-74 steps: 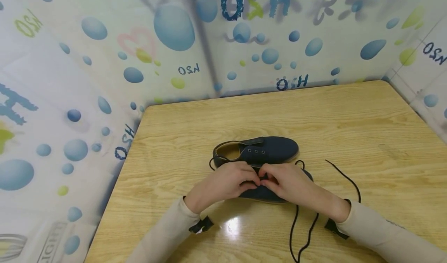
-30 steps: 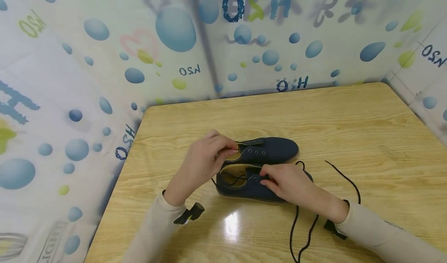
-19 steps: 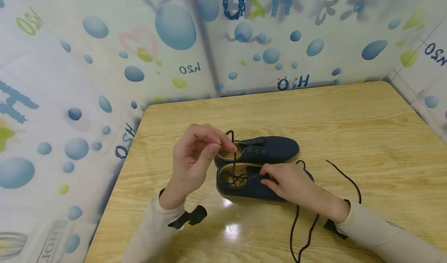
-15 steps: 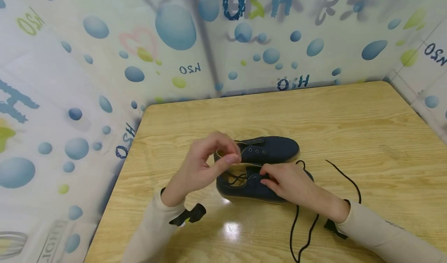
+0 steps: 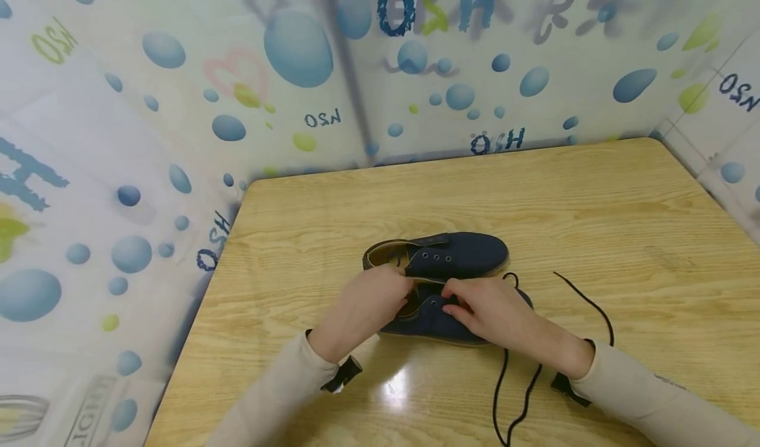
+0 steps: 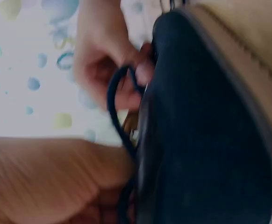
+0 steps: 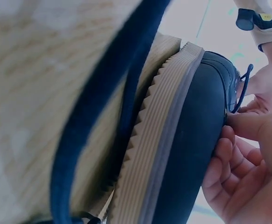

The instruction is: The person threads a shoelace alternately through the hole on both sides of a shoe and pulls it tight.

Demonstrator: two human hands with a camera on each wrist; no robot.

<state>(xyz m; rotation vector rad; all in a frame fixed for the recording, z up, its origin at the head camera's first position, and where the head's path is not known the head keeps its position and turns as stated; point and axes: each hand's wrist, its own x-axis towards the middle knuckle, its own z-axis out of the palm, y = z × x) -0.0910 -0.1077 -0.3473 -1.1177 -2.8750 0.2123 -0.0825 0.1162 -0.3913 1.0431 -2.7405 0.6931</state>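
A dark navy lace-up shoe [image 5: 424, 324] lies on its sole, toe to the right. My left hand [image 5: 368, 302] is at its opening, fingertips partly hidden inside. In the left wrist view a dark shoelace [image 6: 111, 100] loops from the eyelets down between that hand's thumb and fingers. My right hand [image 5: 495, 310] pinches the shoe's lacing flap from the toe side, its thumb at the edge and its other fingers curled against the upper, as the right wrist view shows. Behind stands the matching shoe [image 5: 477, 252], its eyelets unlaced.
A long lace end [image 5: 528, 394] trails from the near shoe toward the table's front, and another lace end [image 5: 594, 305] lies to the right. The wood-grain table [image 5: 594, 203] meets patterned walls [image 5: 451, 71] at the back and left.
My left hand first lifted away from the near shoe, drawing the lace up over the far shoe. It has since come back down into the near shoe's opening. My right hand stays put.
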